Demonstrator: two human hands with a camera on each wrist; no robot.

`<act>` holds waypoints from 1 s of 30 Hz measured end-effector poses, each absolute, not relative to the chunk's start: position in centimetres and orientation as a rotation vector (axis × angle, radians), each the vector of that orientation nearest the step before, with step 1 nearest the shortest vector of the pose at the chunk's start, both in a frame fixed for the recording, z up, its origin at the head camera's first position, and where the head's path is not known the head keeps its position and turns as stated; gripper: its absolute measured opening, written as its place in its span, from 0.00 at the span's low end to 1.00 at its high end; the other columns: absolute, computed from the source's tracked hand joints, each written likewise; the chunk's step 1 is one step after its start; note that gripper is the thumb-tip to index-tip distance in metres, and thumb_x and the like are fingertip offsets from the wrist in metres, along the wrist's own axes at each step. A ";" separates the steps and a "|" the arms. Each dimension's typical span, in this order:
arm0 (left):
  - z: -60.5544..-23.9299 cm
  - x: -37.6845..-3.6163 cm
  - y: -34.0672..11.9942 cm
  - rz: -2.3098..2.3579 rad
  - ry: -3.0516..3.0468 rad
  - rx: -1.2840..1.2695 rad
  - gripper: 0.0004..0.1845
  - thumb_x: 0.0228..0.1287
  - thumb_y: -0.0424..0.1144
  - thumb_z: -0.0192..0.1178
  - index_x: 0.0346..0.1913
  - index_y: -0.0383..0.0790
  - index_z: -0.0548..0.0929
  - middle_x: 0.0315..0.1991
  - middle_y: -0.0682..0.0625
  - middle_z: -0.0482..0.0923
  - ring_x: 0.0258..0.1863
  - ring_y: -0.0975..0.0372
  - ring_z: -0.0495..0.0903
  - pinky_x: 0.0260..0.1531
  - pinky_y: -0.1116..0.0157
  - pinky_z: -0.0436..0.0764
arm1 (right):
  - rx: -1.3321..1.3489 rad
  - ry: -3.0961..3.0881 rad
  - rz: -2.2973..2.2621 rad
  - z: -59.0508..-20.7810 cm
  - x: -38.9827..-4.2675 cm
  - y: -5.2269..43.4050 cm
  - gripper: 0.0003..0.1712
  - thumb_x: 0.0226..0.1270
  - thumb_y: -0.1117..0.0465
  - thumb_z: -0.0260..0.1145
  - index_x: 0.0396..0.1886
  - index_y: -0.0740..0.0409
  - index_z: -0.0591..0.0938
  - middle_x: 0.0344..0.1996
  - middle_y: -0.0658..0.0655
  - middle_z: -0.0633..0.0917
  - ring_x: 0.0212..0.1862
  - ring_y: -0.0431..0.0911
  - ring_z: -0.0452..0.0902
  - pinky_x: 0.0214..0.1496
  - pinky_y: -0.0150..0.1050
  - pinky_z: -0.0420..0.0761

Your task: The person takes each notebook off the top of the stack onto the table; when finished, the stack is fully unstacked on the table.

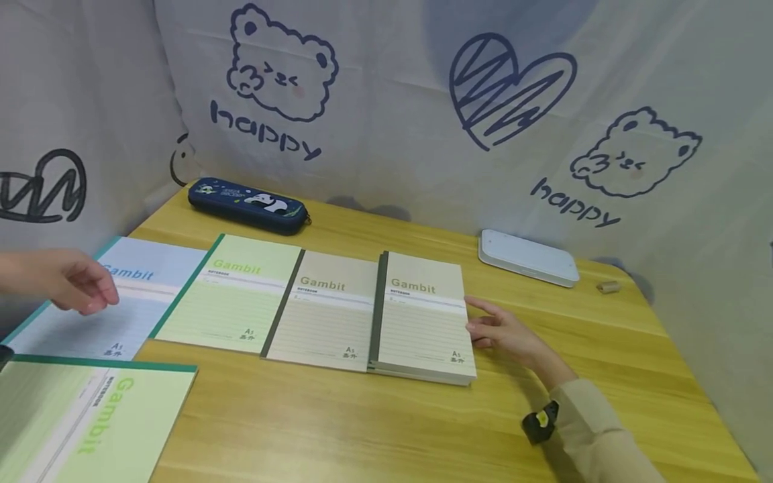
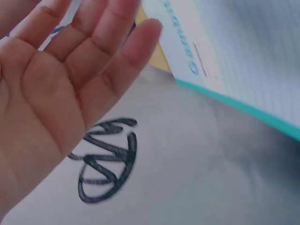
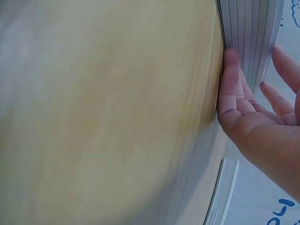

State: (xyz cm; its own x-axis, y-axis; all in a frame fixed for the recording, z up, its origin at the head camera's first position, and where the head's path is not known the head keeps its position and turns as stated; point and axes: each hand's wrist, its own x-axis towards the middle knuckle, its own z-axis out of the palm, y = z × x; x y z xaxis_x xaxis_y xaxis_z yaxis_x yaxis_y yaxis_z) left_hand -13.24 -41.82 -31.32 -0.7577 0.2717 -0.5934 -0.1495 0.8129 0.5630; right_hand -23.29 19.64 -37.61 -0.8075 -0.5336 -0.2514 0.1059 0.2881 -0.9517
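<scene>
Nearest the lens, at the front left corner of the wooden table [image 1: 374, 429]: green-cover Gambit notebook [image 1: 90, 419], flat, matte paper, turned sideways. Behind it, toward the table's left edge, a row of four rectangular notebooks, edges overlapping: blue notebook [image 1: 115, 302], light green notebook [image 1: 232, 295], beige notebook [image 1: 326, 312], then stacked beige notebooks [image 1: 423, 315] with a grey spine. Right hand [image 1: 504, 332] relaxed, fingers nearly straight, fingertips [image 3: 230, 63] touching the stack's right-hand page edges; nothing gripped. Left hand [image 1: 72, 280] over the blue notebook, palm open, fingers spread and loose, holding nothing. Along the back edge: dark blue panda pencil case [image 1: 247, 204], oblong, zippered. Near the right back corner: white flat device [image 1: 528, 258], rounded corners, smooth.
</scene>
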 end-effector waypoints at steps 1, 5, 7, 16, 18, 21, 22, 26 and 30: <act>-31.0 -13.5 -41.4 0.771 2.334 0.082 0.10 0.56 0.31 0.58 0.39 0.28 0.77 0.30 0.50 0.74 0.30 0.60 0.72 0.30 0.65 0.73 | -0.380 2.026 -1.556 -37.6 -23.3 19.7 0.37 0.64 0.67 0.55 0.68 0.66 0.48 0.42 0.59 0.77 0.39 0.44 0.76 0.42 0.38 0.76; -30.2 -14.4 -39.6 0.780 2.395 0.097 0.11 0.57 0.31 0.55 0.41 0.27 0.75 0.29 0.50 0.74 0.31 0.59 0.71 0.32 0.62 0.73 | -0.375 2.029 -1.554 -37.6 -23.3 19.8 0.37 0.64 0.67 0.55 0.68 0.65 0.48 0.42 0.59 0.76 0.40 0.44 0.76 0.42 0.38 0.76; -29.9 -14.8 -38.7 0.817 2.422 0.117 0.12 0.57 0.31 0.55 0.43 0.27 0.75 0.30 0.49 0.73 0.31 0.58 0.72 0.34 0.62 0.73 | -0.375 2.028 -1.557 -37.6 -23.2 19.9 0.37 0.64 0.68 0.55 0.68 0.65 0.49 0.42 0.58 0.76 0.39 0.44 0.76 0.42 0.38 0.76; -28.9 -16.0 -33.8 1.012 2.490 0.290 0.15 0.58 0.28 0.53 0.48 0.24 0.72 0.29 0.46 0.73 0.32 0.56 0.76 0.37 0.64 0.76 | -0.391 2.023 -1.555 -37.5 -23.2 19.9 0.36 0.64 0.68 0.55 0.68 0.65 0.49 0.44 0.60 0.76 0.41 0.44 0.76 0.43 0.39 0.76; -28.9 -16.4 -32.6 1.031 2.494 0.334 0.15 0.58 0.28 0.53 0.48 0.24 0.72 0.29 0.46 0.73 0.33 0.55 0.77 0.37 0.64 0.76 | -0.388 2.020 -1.557 -37.5 -23.3 19.9 0.36 0.64 0.68 0.55 0.68 0.65 0.49 0.44 0.60 0.76 0.41 0.44 0.76 0.43 0.39 0.76; -28.9 -17.1 -30.8 1.013 2.520 0.380 0.15 0.58 0.29 0.53 0.48 0.26 0.73 0.29 0.47 0.74 0.33 0.56 0.77 0.38 0.62 0.76 | -0.382 2.014 -1.561 -37.5 -23.3 20.0 0.37 0.64 0.68 0.55 0.68 0.65 0.49 0.43 0.59 0.76 0.41 0.44 0.76 0.43 0.39 0.76; -28.9 -17.3 -30.2 1.010 2.523 0.399 0.14 0.58 0.30 0.53 0.48 0.27 0.74 0.29 0.47 0.74 0.33 0.56 0.76 0.39 0.62 0.76 | -0.377 2.013 -1.561 -37.5 -23.3 19.9 0.36 0.64 0.68 0.55 0.68 0.65 0.49 0.44 0.60 0.76 0.41 0.44 0.76 0.43 0.39 0.76; -28.9 -18.3 -28.1 1.018 2.517 0.467 0.14 0.59 0.31 0.54 0.47 0.30 0.75 0.31 0.47 0.75 0.33 0.57 0.76 0.39 0.59 0.75 | -0.366 2.047 -1.545 -37.4 -23.2 19.8 0.36 0.64 0.68 0.55 0.68 0.64 0.50 0.45 0.63 0.75 0.41 0.44 0.75 0.42 0.39 0.76; -28.8 -19.4 -26.0 1.076 2.497 0.539 0.13 0.59 0.29 0.54 0.47 0.29 0.75 0.31 0.44 0.75 0.32 0.56 0.77 0.39 0.60 0.76 | -0.358 2.066 -1.539 -37.5 -23.2 19.9 0.36 0.63 0.68 0.56 0.68 0.64 0.51 0.45 0.64 0.74 0.41 0.45 0.75 0.42 0.38 0.76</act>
